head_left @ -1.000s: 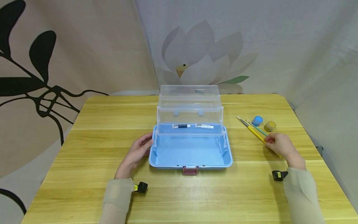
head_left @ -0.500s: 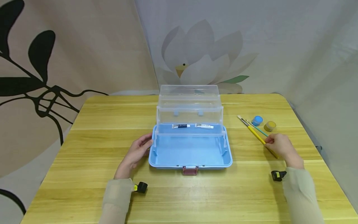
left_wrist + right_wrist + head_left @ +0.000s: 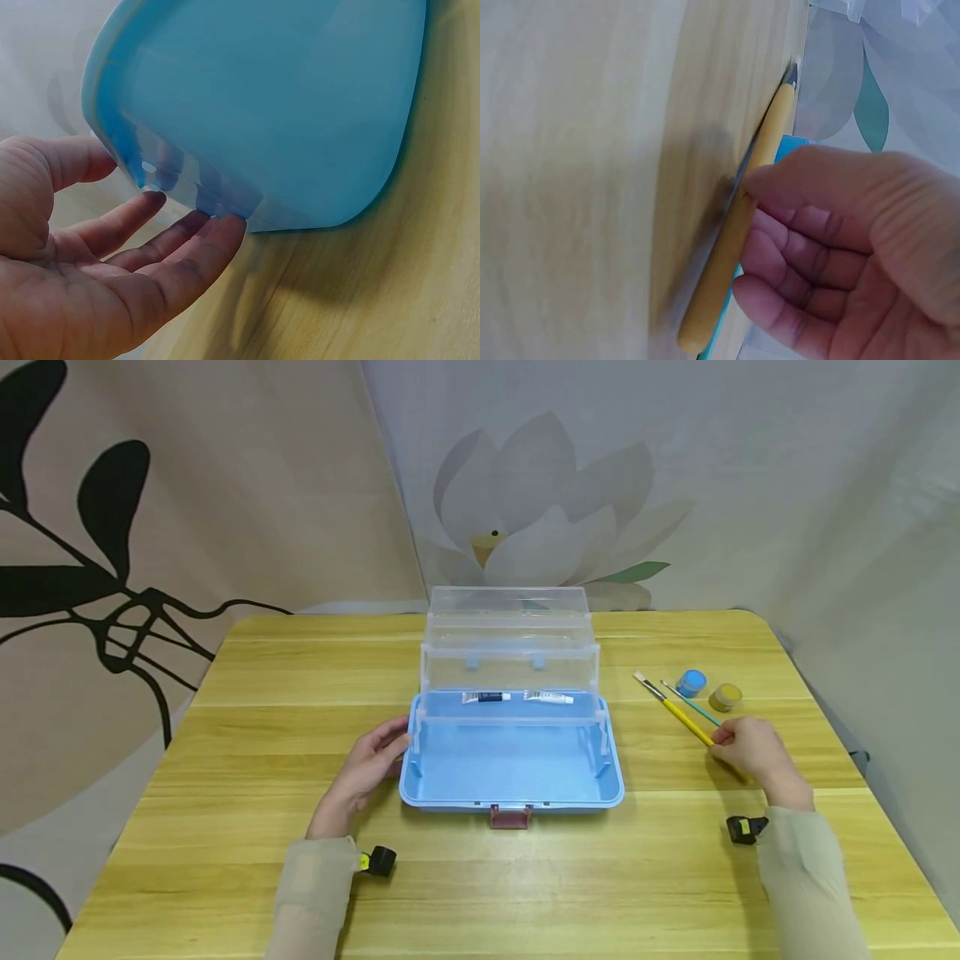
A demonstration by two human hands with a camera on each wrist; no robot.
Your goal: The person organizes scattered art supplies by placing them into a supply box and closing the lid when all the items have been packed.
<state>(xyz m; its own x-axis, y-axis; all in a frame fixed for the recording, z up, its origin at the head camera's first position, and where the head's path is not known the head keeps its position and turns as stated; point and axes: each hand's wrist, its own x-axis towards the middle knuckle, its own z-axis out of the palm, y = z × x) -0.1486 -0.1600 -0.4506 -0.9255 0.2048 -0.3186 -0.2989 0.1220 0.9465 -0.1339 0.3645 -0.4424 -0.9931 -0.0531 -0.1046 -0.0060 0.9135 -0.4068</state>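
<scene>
My right hand (image 3: 754, 752) pinches a yellow paintbrush (image 3: 684, 718) between thumb and fingers, low over the table. In the right wrist view, the thumb lies on the thick yellow handle (image 3: 721, 266), and the other fingers curl behind it. A thinner teal brush (image 3: 692, 703) runs close beside it, partly hidden by the hand. My left hand (image 3: 369, 762) rests against the left side of an open blue box (image 3: 510, 768). Up close in the left wrist view, its thumb touches the rim and its loosely bent fingers (image 3: 217, 240) meet the blue wall (image 3: 285, 112).
Two small paint jars, one blue (image 3: 691, 682) and one ochre (image 3: 725, 697), stand behind the brushes. A dark paint tube (image 3: 486, 697) and a white paint tube (image 3: 548, 697) lie inside the box. Its clear lid (image 3: 510, 602) stands raised. A wooden table (image 3: 570, 885) carries everything.
The yellow paintbrush has shifted very slightly in my right hand, which has drawn a little to the left. My left hand and the box have stayed put.
</scene>
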